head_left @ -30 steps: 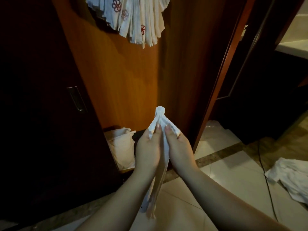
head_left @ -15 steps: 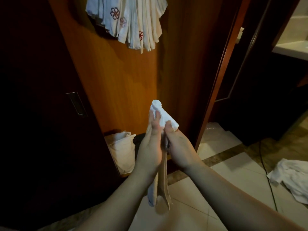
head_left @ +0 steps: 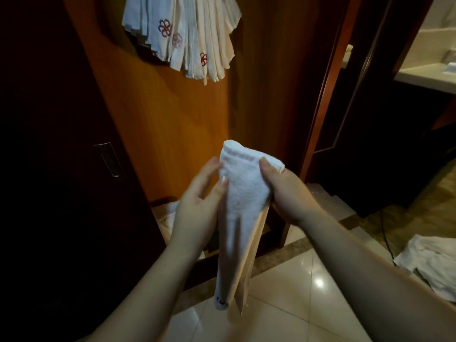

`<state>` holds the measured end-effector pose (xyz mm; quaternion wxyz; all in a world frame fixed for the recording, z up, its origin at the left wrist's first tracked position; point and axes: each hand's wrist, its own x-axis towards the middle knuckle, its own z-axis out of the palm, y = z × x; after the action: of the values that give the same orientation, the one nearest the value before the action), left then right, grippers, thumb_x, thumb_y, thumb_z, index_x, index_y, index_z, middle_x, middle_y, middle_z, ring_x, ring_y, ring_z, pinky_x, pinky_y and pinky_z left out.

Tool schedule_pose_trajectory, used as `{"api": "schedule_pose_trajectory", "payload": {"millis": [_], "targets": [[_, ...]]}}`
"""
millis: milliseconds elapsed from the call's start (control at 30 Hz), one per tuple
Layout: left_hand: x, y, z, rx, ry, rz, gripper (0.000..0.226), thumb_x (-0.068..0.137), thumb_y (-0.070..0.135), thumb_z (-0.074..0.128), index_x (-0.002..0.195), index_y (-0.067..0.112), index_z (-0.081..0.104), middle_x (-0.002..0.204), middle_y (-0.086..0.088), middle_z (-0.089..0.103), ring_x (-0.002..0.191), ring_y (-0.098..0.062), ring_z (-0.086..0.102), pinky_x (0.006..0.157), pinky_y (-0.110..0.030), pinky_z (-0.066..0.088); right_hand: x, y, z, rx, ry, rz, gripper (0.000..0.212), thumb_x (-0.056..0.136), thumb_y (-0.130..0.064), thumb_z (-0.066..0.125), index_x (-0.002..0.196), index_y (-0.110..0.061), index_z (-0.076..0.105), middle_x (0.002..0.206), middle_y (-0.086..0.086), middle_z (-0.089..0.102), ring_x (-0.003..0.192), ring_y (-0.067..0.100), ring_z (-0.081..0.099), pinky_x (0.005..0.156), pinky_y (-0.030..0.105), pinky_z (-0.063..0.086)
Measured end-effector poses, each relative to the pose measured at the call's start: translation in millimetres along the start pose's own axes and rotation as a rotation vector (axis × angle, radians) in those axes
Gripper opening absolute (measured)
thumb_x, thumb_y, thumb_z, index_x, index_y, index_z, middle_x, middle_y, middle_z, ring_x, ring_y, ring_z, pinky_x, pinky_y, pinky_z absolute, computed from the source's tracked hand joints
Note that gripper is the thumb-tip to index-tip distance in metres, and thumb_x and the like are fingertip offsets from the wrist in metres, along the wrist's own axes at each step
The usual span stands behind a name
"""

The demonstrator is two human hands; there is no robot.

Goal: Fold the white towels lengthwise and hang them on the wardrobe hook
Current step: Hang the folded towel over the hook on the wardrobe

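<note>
Standing before a dim orange-wood wardrobe panel (head_left: pixel 172 134), hung towels (head_left: pixel 187 38) fanning overhead. Holding the folded white towel (head_left: pixel 243 193) upright at chest height: right hand (head_left: pixel 286 191) gripping its top edge, left hand (head_left: pixel 199 201) lying open along the side. Best keeping edges aligned, fold tight, before lifting toward the hook.

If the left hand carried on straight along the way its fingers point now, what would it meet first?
Probably the orange-brown wardrobe panel beyond the folded white towel. The left hand points up and away; depth is hard to judge.
</note>
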<state>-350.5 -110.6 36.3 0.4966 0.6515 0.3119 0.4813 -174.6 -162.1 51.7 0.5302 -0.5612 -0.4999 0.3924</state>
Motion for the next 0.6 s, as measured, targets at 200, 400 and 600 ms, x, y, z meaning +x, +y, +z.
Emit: {"api": "schedule_pose_trajectory", "payload": {"millis": [200,400,600], "targets": [[41,6,-22,-0.067,-0.376,-0.240,0.072,0.060,0.057,0.087,0.124,0.032,0.066,0.127,0.006,0.069,0.119,-0.013,0.064,0.103,-0.042,0.049,21,-38,-19,-0.022,-0.199,-0.054,0.061,0.075,-0.082,0.057,0.109,-0.034,0.076,0.119,0.004,0.073,0.115,0.023,0.068,0.105,0.047,0.048],[52,2,-28,-0.398,-0.439,-0.248,0.052,0.064,0.042,0.091,0.112,0.028,0.076,0.120,-0.006,0.073,0.112,-0.026,0.069,0.084,-0.035,0.058,29,-70,-19,0.211,-0.184,-0.014,0.049,0.100,-0.051,0.041,0.100,-0.018,0.076,0.107,0.004,0.077,0.105,0.019,0.072,0.079,0.026,0.059],[33,-6,-2,-0.324,-0.498,-0.364,0.040,0.071,0.029,0.083,0.110,0.021,0.078,0.124,-0.012,0.070,0.119,-0.031,0.064,0.106,-0.054,0.045,48,-96,-24,0.420,-0.151,-0.038,0.054,0.105,-0.050,0.033,0.120,-0.010,0.066,0.109,0.010,0.075,0.107,0.025,0.071,0.082,0.033,0.059]]}}
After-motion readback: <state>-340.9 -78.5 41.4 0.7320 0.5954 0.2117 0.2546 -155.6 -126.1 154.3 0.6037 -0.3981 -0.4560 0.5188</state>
